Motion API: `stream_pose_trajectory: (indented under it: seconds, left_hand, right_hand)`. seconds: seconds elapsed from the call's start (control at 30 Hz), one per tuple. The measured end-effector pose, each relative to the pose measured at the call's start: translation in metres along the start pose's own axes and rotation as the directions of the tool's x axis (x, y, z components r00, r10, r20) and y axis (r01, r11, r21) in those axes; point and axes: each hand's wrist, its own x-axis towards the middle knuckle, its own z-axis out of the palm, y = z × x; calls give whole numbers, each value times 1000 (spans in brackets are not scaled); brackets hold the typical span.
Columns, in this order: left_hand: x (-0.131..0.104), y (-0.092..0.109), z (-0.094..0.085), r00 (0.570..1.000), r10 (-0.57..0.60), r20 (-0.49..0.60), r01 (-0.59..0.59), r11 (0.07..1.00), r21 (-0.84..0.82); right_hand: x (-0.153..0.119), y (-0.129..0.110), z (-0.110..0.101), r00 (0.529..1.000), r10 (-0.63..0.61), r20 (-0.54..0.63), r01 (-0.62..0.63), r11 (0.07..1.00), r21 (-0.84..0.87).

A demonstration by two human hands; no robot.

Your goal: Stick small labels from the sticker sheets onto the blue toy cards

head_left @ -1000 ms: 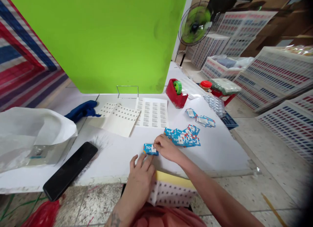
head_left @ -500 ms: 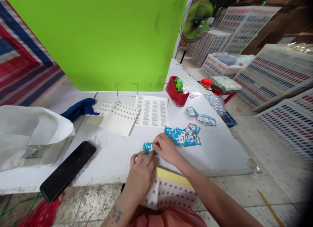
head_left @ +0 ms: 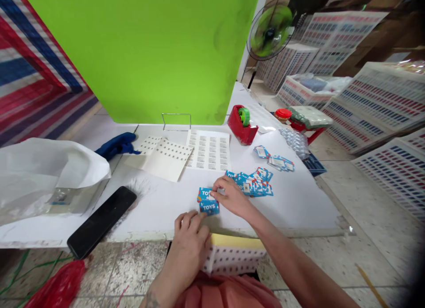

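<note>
Two blue cards printed "TOYS" lie in front of me, the nearer card (head_left: 209,207) and the farther card (head_left: 205,194) just beyond it, edges together. My right hand (head_left: 231,195) pinches the right end of the farther card between thumb and fingers. At the table's front edge rests my left hand (head_left: 192,230), palm down, fingers loosely bent and a little apart, with no card in it. Beside it, over my lap, is a sticker sheet (head_left: 235,257) with small dark squares and a yellow strip. A spread pile of similar cards (head_left: 255,184) lies right of my right hand.
Behind the pile sit more cards (head_left: 281,163) and a red tape dispenser (head_left: 244,126). Label sheets (head_left: 212,151) and a dotted sheet (head_left: 169,162) lie mid-table. Leftward are a black phone (head_left: 101,221), blue tool (head_left: 116,145) and white bag (head_left: 49,175). A green board (head_left: 142,55) stands behind.
A second card now lies beyond the first, with my right hand on it. My left hand has drawn back from the first card toward the table edge.
</note>
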Motion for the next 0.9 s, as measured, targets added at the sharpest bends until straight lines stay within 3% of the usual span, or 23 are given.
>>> stream_pose_trajectory:
  seconds: [0.23, 0.47, 0.6, 0.77, 0.83, 0.9]
  left_hand:
    - [1, 6, -6, 998, -9, 61, 13, 998, -55]
    - [1, 10, -5, 992, -6, 123, 17, 997, -82]
    - [1, 9, -5, 989, -1, 146, 14, 996, -84]
    - [0, 9, -2, 993, -2, 116, 11, 997, -78]
    - [0, 8, -1, 993, -29, 113, 38, 997, -70]
    - [0, 7, 0, 992, -55, 115, 62, 996, -60]
  right_hand:
    - [2, 8, 2, 982, 169, 83, -184, 959, 215]
    - [-2, 19, -7, 976, 199, 94, -219, 912, 346]
    - [-4, 26, -26, 976, 215, 43, -219, 949, 227]
    - [-8, 51, -60, 958, 279, -59, -282, 959, -38]
    - [-12, 57, -69, 964, 246, -101, -261, 951, -168]
    - [-19, 54, -69, 979, 135, -155, -176, 939, -295]
